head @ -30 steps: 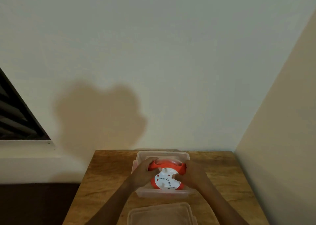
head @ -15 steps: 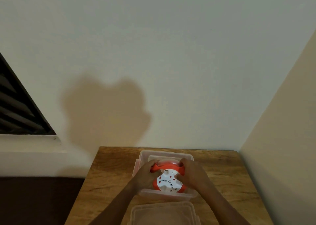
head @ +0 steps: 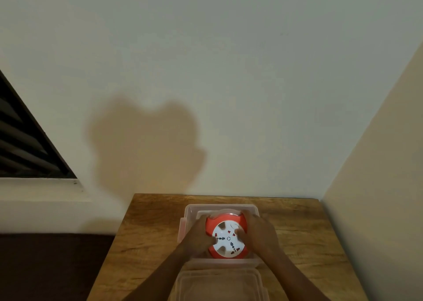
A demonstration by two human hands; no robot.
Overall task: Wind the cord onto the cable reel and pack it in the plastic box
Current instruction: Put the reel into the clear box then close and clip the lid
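The orange cable reel (head: 226,226) with its white socket face lies flat inside the clear plastic box (head: 219,207) on the wooden table. My left hand (head: 198,237) grips the reel's left side, thumb on the white face. On the right side, my right hand (head: 257,234) holds the reel, thumb also resting on the face. No loose cord is visible; the reel's rim is mostly hidden by my fingers and the box walls.
The box's clear lid (head: 219,284) lies on the table just in front of the box. The wooden table (head: 148,227) stands in a corner, with a wall behind and another close on the right. A dark louvred window (head: 25,145) is at the left.
The reel has sunk lower and now lies flatter in the box, with both hands following it down. My head view has shifted slightly.
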